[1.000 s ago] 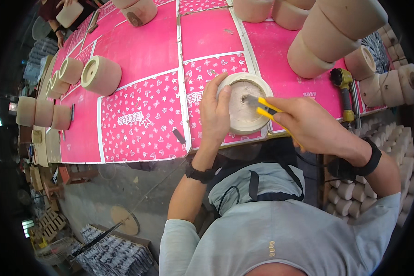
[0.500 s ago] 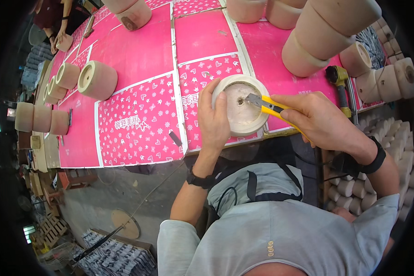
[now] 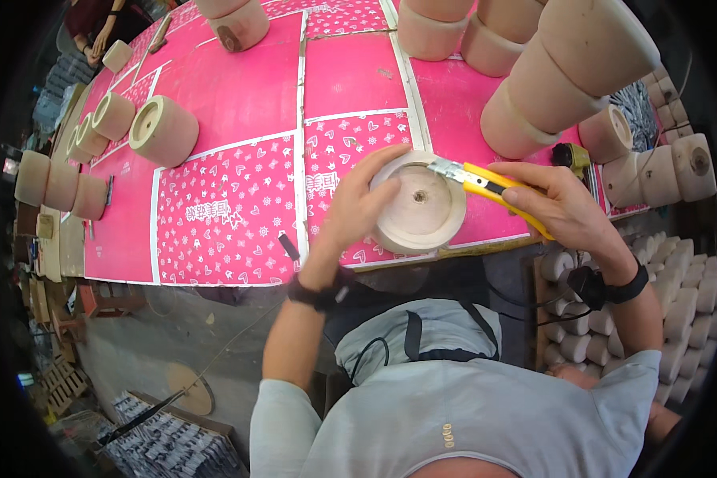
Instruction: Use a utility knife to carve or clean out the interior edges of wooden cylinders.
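Observation:
A pale round wooden pot (image 3: 414, 227) with a shallow recess in its top sits at the near table edge. A dark knot or small hole marks the middle of that recess. My left hand (image 3: 362, 195) is curved round the pot's left side, thumb at the rim. In my right hand (image 3: 562, 195) is a yellow utility knife (image 3: 494, 187), held along its handle. The metal tip of the knife lies at the far right of the pot's rim. A small dark strip (image 3: 288, 246) rests on the table left of my left wrist.
Pink patterned sheets cover the table (image 3: 239, 175). Stacked wooden pots (image 3: 534, 95) tower at the right, with a tape measure (image 3: 571, 156) beside them. More pots (image 3: 163, 131) stand at the left. Another person's hands (image 3: 95, 48) are at the far left. Piled wooden pieces (image 3: 661, 295) lie lower right.
The knife tip has moved from near the recess's centre out to the rim. My left hand has shifted on the pot's left side. The whole view has tilted slightly.

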A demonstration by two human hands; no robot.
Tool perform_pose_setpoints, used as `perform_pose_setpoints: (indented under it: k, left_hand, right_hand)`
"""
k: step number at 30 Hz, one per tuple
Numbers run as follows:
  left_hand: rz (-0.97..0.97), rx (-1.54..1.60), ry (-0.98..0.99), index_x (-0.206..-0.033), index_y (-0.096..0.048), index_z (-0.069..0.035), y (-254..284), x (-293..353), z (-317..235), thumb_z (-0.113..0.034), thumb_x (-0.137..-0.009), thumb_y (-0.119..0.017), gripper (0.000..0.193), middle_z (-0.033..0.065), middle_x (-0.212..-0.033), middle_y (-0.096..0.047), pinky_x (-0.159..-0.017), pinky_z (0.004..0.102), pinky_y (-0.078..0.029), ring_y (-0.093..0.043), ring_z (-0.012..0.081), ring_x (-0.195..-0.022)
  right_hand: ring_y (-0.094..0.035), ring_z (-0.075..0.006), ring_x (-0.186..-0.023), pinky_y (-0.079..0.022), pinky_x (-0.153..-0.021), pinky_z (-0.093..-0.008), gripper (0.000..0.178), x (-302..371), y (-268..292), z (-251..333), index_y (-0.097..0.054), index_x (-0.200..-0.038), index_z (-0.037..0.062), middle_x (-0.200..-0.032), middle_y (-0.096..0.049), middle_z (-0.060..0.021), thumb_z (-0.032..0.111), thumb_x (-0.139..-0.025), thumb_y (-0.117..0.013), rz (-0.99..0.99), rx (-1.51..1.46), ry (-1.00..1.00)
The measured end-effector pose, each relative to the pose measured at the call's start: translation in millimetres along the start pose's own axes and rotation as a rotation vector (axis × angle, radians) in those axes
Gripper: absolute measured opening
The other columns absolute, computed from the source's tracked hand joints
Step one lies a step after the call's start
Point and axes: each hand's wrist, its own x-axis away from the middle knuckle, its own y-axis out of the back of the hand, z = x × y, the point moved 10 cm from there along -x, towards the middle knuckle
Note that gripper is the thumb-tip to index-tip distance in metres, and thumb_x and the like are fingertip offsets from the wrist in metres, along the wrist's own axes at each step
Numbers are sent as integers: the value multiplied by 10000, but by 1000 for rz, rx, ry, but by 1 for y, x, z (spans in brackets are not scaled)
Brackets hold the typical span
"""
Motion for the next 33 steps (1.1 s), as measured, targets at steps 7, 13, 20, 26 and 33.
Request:
perform_pose_setpoints:
  k: [7, 13, 20, 26, 33]
  left_hand:
    - [-34, -817, -182, -1343, -552, -9, -11, -6, -35, -258, -882, -703, 545, 214, -1349, -555, -1046, 414, -436, -549, 359, -1243]
    - [-91, -834, 28, -1373, -492, 25, -21, 1, -42, -269, -834, -757, 669, 237, -1270, -561, -994, 446, -453, -570, 386, -1165]
    - [-121, -474, -38, -1394, -481, 18, -1, 9, -12, -153, -931, -629, 515, 235, -1333, -546, -1000, 385, -460, -566, 300, -1205]
    - [-207, -228, 20, -1347, -535, 18, 8, 13, 3, -162, -991, -554, 400, 163, -1246, -624, -972, 321, -465, -592, 198, -1139]
    - [-261, -203, 12, -1287, -571, 28, 11, 14, 2, -178, -962, -567, 384, 221, -1159, -639, -946, 395, -470, -628, 318, -1088]
  right_hand:
    - [-566, -75, -758, -461, -631, -233, 368, 17, 26, -30, -602, -1298, -30, -863, -627, -21, 180, -998, -568, -135, -161, -88]
    - [-507, -47, -588, -405, -501, -213, 366, 15, 25, -40, -598, -1307, -12, -831, -595, -7, 180, -996, -567, -144, -201, -57]
    - [-516, -50, -597, -418, -511, -215, 370, 7, 3, -31, -597, -1308, -12, -830, -602, -7, 171, -988, -578, -52, -234, -30]
    - [-503, -43, -599, -410, -522, -214, 378, -7, -17, -22, -585, -1327, -22, -809, -599, -6, 182, -1009, -579, 41, -88, 104]
    - [-557, -104, -713, -466, -630, -270, 347, -15, -20, -11, -617, -1279, -25, -852, -658, -70, 150, -980, -610, 57, 96, 91]
